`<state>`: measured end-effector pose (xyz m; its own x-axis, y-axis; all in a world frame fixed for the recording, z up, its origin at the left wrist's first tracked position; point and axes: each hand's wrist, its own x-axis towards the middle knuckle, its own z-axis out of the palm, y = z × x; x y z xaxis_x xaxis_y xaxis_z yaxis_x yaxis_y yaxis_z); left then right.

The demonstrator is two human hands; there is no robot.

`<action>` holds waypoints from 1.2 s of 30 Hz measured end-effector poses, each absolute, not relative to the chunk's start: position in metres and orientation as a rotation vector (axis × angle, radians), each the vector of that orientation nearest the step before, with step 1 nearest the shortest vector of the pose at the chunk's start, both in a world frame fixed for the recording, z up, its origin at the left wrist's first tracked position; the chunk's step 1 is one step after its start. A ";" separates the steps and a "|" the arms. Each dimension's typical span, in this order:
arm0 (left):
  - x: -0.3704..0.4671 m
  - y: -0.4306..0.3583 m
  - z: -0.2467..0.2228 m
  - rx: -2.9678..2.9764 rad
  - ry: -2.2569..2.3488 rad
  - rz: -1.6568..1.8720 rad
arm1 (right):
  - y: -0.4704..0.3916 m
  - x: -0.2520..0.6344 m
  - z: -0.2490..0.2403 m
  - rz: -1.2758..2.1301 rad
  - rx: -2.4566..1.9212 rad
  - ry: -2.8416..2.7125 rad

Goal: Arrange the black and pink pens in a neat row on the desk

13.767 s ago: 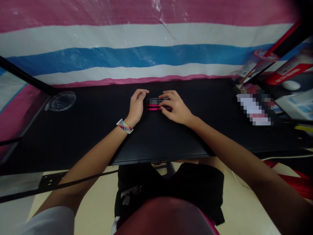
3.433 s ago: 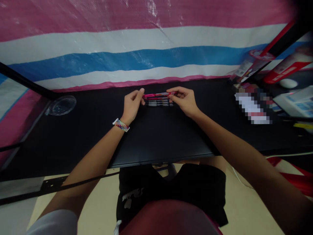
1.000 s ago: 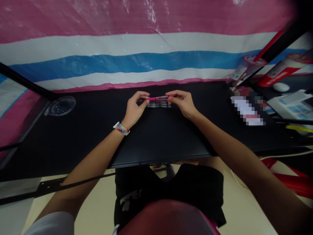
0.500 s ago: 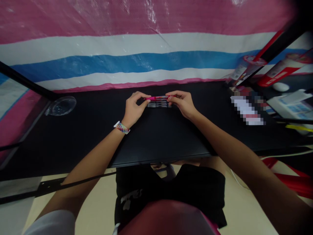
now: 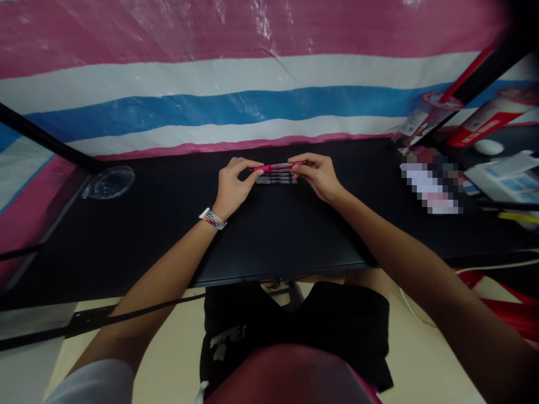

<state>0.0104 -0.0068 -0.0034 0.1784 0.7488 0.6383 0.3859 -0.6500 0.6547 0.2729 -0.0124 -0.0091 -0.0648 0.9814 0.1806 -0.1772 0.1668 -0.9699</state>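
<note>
A pink pen (image 5: 278, 166) is held level just above the black table (image 5: 168, 224), pinched at both ends. My left hand (image 5: 233, 185), with a striped band at the wrist, grips its left end between thumb and fingers. My right hand (image 5: 320, 175) grips its right end. Right below the pink pen, several dark pens (image 5: 277, 179) lie side by side on the table between my two hands.
A clear round lid (image 5: 108, 182) lies at the table's far left. Red and white boxes (image 5: 484, 120) and papers (image 5: 507, 177) crowd the right end. A striped pink, white and blue sheet (image 5: 236, 84) hangs behind the table.
Over the last second both hands stay on the ends of the pink pen, hardly shifted. Much earlier, both hands rested flat on the row of pens on the table.
</note>
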 end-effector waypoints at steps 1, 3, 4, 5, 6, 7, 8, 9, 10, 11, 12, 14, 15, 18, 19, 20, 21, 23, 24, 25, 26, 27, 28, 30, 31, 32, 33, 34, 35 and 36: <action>0.011 -0.007 -0.003 2.082 1.066 1.464 | -0.013 0.273 -0.007 1.251 -0.898 -1.195; 0.012 -0.006 -0.002 2.004 1.029 1.469 | -0.015 0.272 -0.003 1.379 -0.840 -1.140; 0.013 -0.006 -0.002 1.969 1.003 1.477 | -0.016 0.272 0.000 1.461 -0.806 -1.113; 0.013 -0.005 -0.002 1.940 0.979 1.487 | -0.017 0.272 0.003 1.544 -0.775 -1.091; 0.013 -0.005 -0.002 1.919 0.963 1.494 | -0.018 0.272 0.006 1.621 -0.754 -1.074; 0.013 -0.005 -0.002 1.906 0.955 1.498 | -0.019 0.271 0.009 1.684 -0.742 -1.063; 0.013 -0.005 -0.001 1.898 0.954 1.503 | -0.020 0.271 0.012 1.730 -0.736 -1.054; 0.012 -0.005 -0.001 1.893 0.958 1.506 | -0.021 0.271 0.014 1.762 -0.734 -1.044; 0.012 -0.005 -0.001 1.892 0.964 1.509 | -0.022 0.271 0.015 1.782 -0.730 -1.033; 0.012 -0.005 -0.001 1.892 0.969 1.510 | -0.022 0.270 0.016 1.794 -0.722 -1.020; 0.012 -0.005 -0.001 1.890 0.971 1.512 | -0.022 0.270 0.015 1.801 -0.711 -1.007; 0.012 -0.004 -0.001 1.888 0.965 1.512 | -0.022 0.270 0.013 1.802 -0.679 -0.991; 0.013 -0.004 -0.001 1.888 0.956 1.510 | -0.021 0.270 0.011 1.798 -0.662 -0.989; 0.014 -0.004 -0.002 1.884 0.936 1.508 | -0.019 0.270 0.008 1.753 -0.652 -1.018; 0.014 -0.004 -0.003 1.882 0.941 1.505 | -0.019 0.270 0.007 1.728 -0.670 -1.041; 0.015 -0.005 -0.003 1.880 0.953 1.501 | -0.019 0.269 0.007 1.701 -0.698 -1.070; 0.015 -0.005 -0.003 1.877 0.969 1.494 | -0.019 0.269 0.008 1.675 -0.729 -1.099; 0.015 -0.006 -0.002 1.878 0.996 1.474 | -0.020 0.269 0.009 1.634 -0.787 -1.144; 0.015 -0.006 -0.002 1.883 1.005 1.464 | -0.020 0.269 0.009 1.618 -0.805 -1.157; 0.015 -0.006 -0.002 1.891 1.010 1.456 | -0.020 0.269 0.009 1.604 -0.817 -1.163; 0.015 -0.006 -0.002 1.900 1.013 1.452 | -0.020 0.269 0.009 1.594 -0.822 -1.167; 0.015 -0.006 -0.002 1.906 1.016 1.457 | -0.020 0.269 0.010 1.590 -0.824 -1.168; 0.015 -0.006 -0.003 1.908 1.019 1.466 | -0.020 0.268 0.010 1.591 -0.823 -1.167; 0.015 -0.005 -0.003 1.901 1.022 1.482 | -0.021 0.268 0.010 1.608 -0.822 -1.154; 0.015 -0.005 -0.004 1.897 1.023 1.486 | -0.021 0.268 0.010 1.616 -0.821 -1.146; 0.015 -0.005 -0.004 1.894 1.023 1.486 | -0.021 0.268 0.010 1.617 -0.820 -1.138; 0.015 -0.005 -0.004 1.893 1.021 1.482 | -0.021 0.268 0.010 1.608 -0.820 -1.134; 0.015 -0.005 -0.004 1.894 1.020 1.474 | -0.021 0.268 0.010 1.596 -0.820 -1.135; 0.015 -0.005 -0.005 1.896 1.022 1.467 | -0.021 0.268 0.010 1.583 -0.820 -1.138; 0.016 -0.006 -0.005 1.898 1.024 1.462 | -0.021 0.267 0.010 1.572 -0.818 -1.142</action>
